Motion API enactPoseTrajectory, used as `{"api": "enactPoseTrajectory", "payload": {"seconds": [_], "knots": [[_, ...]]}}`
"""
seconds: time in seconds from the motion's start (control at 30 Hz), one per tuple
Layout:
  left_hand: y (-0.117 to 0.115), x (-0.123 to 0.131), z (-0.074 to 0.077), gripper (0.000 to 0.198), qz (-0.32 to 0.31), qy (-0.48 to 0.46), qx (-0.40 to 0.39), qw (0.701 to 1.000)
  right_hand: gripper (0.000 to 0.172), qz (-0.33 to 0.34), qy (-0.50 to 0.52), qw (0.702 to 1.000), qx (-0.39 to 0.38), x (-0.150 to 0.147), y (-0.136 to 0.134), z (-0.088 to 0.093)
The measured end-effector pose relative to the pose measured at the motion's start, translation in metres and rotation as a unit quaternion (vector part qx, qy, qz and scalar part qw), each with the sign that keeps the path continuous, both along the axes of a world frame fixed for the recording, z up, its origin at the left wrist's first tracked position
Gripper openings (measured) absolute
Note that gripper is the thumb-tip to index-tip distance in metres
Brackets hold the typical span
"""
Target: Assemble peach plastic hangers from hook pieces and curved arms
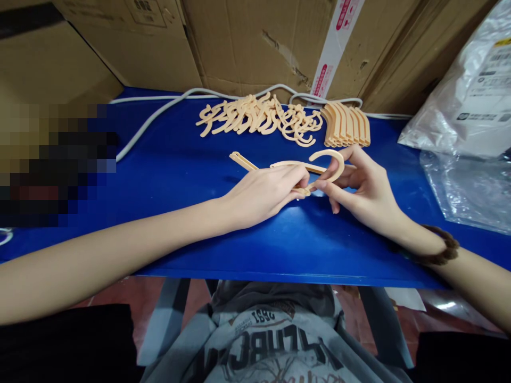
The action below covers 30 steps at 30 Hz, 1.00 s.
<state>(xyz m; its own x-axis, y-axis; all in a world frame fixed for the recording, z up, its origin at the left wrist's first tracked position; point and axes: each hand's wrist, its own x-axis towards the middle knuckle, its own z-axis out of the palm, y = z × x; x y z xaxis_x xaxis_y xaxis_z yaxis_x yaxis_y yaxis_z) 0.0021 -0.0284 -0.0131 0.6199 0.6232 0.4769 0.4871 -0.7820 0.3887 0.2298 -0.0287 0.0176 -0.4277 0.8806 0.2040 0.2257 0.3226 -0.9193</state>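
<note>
My left hand (267,194) is closed around a beige plastic hanger arm (242,160), whose far end sticks out to the left past the knuckles. My right hand (365,189) pinches a curved beige hanger hook (339,167) between thumb and fingers. The hook's lower end meets the piece at my left fingertips; whether they are joined I cannot tell. Another beige hanger arm (297,164) shows just behind my left hand, reaching toward my right fingers. Both hands are above the blue table (191,234).
Behind my hands lie a heap of loose hooks and small curved pieces (255,114) and a neat row of hanger arms (347,125). A white cable (159,114) runs along the back. Cardboard boxes (255,48) stand behind it. Clear plastic bags (463,127) are at the right.
</note>
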Motion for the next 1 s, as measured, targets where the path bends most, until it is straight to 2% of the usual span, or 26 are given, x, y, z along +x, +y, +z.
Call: {"api": "enactPoseTrajectory", "payload": {"seconds": [0.37, 0.67, 0.83, 0.93, 1.0], "knots": [[0.002, -0.002, -0.003, 0.009, -0.046, -0.069, -0.1, 0.991, 0.048, 0.035, 0.026, 0.996, -0.077, 0.001, 0.011, -0.001], [0.003, -0.003, 0.005, 0.011, -0.088, -0.069, -0.079, 0.991, 0.054, 0.107, 0.035, 0.976, -0.188, 0.011, 0.027, -0.002], [0.003, -0.004, 0.001, 0.005, -0.073, -0.095, -0.082, 0.989, 0.054, 0.103, 0.041, 0.977, -0.182, 0.013, 0.029, -0.002], [0.003, -0.004, -0.001, 0.011, -0.056, -0.112, -0.085, 0.988, 0.052, 0.089, 0.046, 0.98, -0.173, 0.014, 0.03, -0.003], [0.001, -0.004, 0.0, 0.011, -0.048, -0.115, -0.061, 0.99, 0.051, 0.078, 0.05, 0.981, -0.168, 0.014, 0.031, -0.004]]}}
